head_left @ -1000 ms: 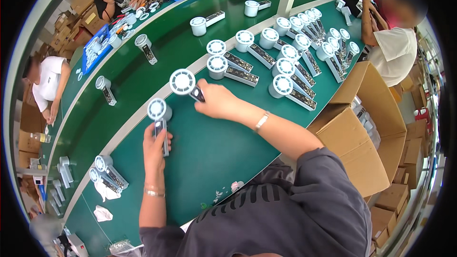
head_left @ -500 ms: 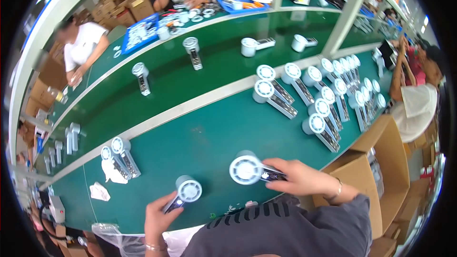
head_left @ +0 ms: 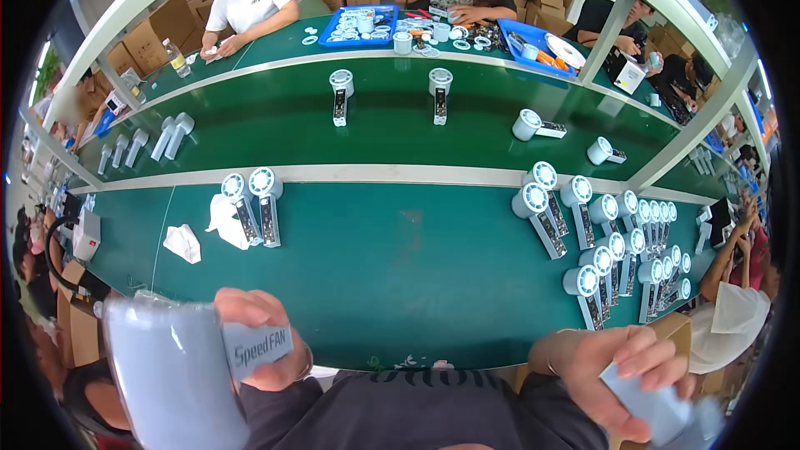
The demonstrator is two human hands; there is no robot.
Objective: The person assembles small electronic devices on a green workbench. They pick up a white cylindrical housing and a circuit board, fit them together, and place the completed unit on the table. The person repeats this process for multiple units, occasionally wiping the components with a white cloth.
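Observation:
Close up at the lower left, my left hand is closed round the handle of a pale blue-grey handheld fan. Its round head fills that corner, with what looks like clear film around it. At the lower right my right hand grips another handheld fan by its pale handle; motion blurs that fan's far end. Two similar fans lie side by side at the left of the green table, next to white crumpled tissue. Several more fans stand in rows at the right, their handles showing dark inner parts.
Beyond a pale rail, a lower green conveyor-like strip bears several spaced fans. Across it, people sit by blue trays of parts. A cardboard box stands right of my right hand. Metal posts rise at both sides.
Both hands have lifted their fans from over the table and drawn apart, the left toward the lower left, the right toward the lower right. The view has turned left.

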